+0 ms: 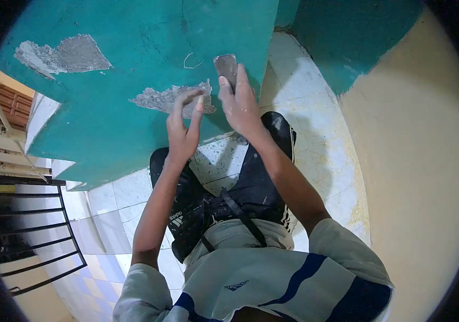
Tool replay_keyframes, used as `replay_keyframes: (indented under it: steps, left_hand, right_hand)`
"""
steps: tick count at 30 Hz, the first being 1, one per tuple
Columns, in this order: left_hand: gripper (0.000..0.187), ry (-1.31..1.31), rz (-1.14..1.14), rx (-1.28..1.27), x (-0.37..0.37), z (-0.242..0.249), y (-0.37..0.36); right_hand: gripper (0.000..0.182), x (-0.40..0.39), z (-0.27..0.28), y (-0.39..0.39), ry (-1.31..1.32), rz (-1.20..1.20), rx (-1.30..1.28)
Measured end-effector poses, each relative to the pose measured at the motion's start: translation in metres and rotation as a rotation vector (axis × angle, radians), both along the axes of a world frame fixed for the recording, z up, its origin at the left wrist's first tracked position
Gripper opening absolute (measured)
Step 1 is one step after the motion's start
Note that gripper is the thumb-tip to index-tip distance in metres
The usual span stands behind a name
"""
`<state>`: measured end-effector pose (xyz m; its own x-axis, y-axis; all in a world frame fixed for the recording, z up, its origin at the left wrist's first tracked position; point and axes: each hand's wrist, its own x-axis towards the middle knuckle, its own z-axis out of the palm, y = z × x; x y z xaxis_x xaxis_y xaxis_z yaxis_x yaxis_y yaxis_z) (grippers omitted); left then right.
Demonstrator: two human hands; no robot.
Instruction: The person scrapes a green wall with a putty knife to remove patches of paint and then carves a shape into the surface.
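My left hand (184, 129) is in front of a rough grey bare patch (154, 99) on the green wall (116, 123). Its thumb and forefinger curl toward each other in a pinch, tips nearly meeting. Whether something small is between them I cannot make out. Pale dust marks the thumb tip. My right hand (243, 110) grips a flat grey rectangular piece (226, 68), with thumb and fingers along its sides and its far end pointing up the wall. Right of the patch, this hand is close to the wall's corner edge.
Another bare patch (74, 55) lies at the wall's upper left. Flakes and dust cover the white tiled floor (310, 129) between and beside my knees. A cream wall (412, 150) stands at the right. Black metal bars (36, 233) are at the lower left.
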<state>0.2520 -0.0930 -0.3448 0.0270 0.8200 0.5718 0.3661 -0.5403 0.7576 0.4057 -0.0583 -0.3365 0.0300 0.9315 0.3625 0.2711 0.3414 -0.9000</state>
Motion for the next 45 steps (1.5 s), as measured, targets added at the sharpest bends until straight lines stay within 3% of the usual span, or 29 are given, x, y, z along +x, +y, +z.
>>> replay_keyframes:
  steps: [3, 7, 10, 16, 22, 25, 31, 37, 45]
  left_hand:
    - [0.023, -0.301, -0.133, -0.272, 0.015, 0.009, 0.008]
    - [0.023, -0.575, -0.27, -0.631, 0.007, 0.016, 0.03]
    - [0.023, -0.619, -0.28, -0.662, 0.008, 0.027, 0.036]
    - [0.026, -0.717, -0.346, -0.693, 0.015, 0.018, 0.046]
    - [0.024, -0.879, -0.388, -0.742, 0.018, 0.026, 0.044]
    - [0.021, -0.874, -0.533, -0.778, 0.017, 0.026, 0.045]
    - [0.019, -0.859, -0.479, -0.742, 0.009, 0.013, 0.052]
    - [0.016, -0.866, -0.511, -0.814, -0.002, 0.022, 0.051]
    - [0.016, -0.849, -0.516, -0.814, -0.008, 0.025, 0.051]
  right_hand:
    - [0.054, -0.024, 0.001, -0.011, 0.073, -0.051, 0.004]
    - [0.04, -0.045, 0.0, -0.015, 0.182, -0.115, 0.113]
    - [0.053, -0.04, 0.024, -0.024, 0.278, -0.018, -0.134]
    - [0.053, -0.049, 0.003, -0.015, 0.136, -0.145, 0.013]
    - [0.058, -0.056, 0.013, -0.019, 0.041, -0.159, -0.036]
    - [0.062, -0.062, 0.004, -0.018, -0.01, -0.168, 0.037]
    - [0.048, -0.071, 0.008, -0.018, 0.161, -0.139, -0.026]
    - [0.055, -0.084, 0.015, -0.025, 0.101, -0.242, -0.014]
    - [0.041, -0.09, 0.019, -0.021, 0.286, -0.208, -0.01]
